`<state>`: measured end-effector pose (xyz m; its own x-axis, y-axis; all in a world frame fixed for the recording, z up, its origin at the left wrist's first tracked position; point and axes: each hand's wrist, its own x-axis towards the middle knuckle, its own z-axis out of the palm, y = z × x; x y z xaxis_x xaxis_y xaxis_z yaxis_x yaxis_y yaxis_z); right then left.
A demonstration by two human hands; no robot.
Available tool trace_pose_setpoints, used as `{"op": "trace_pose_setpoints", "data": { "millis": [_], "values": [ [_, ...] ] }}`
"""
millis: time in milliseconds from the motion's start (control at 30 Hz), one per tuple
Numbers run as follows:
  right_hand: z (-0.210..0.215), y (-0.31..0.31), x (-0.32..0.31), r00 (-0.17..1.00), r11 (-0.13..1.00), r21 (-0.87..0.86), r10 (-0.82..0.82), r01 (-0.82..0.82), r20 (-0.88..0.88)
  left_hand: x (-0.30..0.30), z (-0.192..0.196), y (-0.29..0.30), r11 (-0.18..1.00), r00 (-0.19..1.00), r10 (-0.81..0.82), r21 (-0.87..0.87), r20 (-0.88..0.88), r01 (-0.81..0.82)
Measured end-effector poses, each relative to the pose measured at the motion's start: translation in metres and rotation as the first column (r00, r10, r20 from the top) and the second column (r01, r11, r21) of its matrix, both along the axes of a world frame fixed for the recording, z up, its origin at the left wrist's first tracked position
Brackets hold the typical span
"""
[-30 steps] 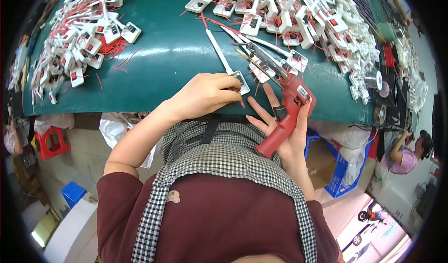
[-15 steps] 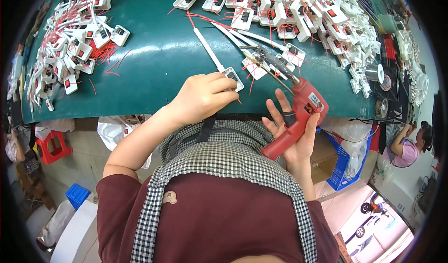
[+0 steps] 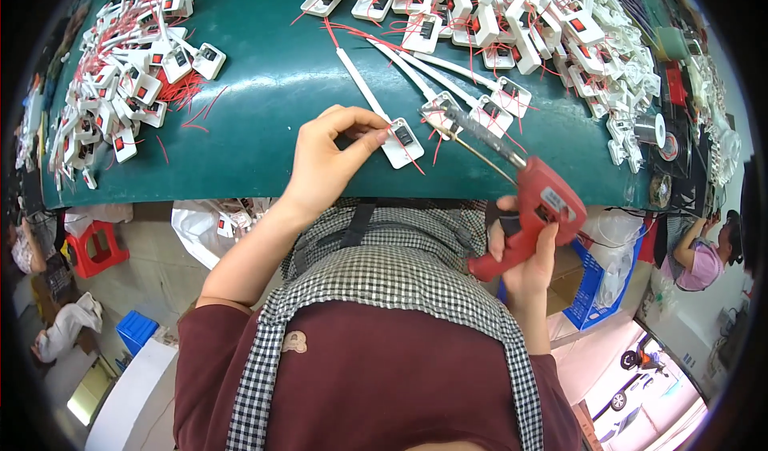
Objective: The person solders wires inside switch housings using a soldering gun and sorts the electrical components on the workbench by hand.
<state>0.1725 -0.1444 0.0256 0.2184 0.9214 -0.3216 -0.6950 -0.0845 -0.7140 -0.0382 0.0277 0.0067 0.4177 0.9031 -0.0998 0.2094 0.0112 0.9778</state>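
My left hand (image 3: 330, 159) has thumb and index finger pinched together at the left edge of a white switch housing (image 3: 402, 153), which lies on the table. What sits in the pinch is too small to make out. A white cable (image 3: 360, 83) runs up from this housing, and a thin red wire crosses its lower part. My right hand (image 3: 532, 267) is wrapped round the grip of a red soldering gun (image 3: 552, 207). The gun's metal tip points up and left, over one of 3 similar switch housings (image 3: 492, 117) just to the right.
A heap of white switches with red wires (image 3: 120, 91) covers the table's left side. A larger pile (image 3: 512, 19) fills the back and right. A spool of wire (image 3: 650, 129) stands at the right edge of the green table (image 3: 264, 139). Another person (image 3: 700, 255) is at far right.
My left hand has shifted left off the switch's face to pinch at its edge. My right fingers have closed round the soldering gun, which has moved slightly right and down.
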Motion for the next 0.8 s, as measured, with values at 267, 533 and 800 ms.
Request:
{"op": "trace_pose_setpoints", "data": {
  "millis": [267,533,800],
  "values": [
    [0.03,-0.014,-0.01,0.886,0.994,-0.107,0.066,-0.019,0.46,0.01,-0.008,-0.002,0.847,0.986,0.046,0.529,-0.161,0.047],
    [0.029,-0.011,-0.016,0.862,0.973,-0.204,0.196,-0.111,0.467,0.01,-0.012,-0.002,0.836,0.98,-0.004,0.537,-0.198,0.112],
    [0.026,-0.006,-0.023,0.836,0.965,-0.255,0.184,-0.054,0.516,0.009,-0.012,-0.003,0.838,0.981,-0.006,0.535,-0.193,0.11]
  ]
}}
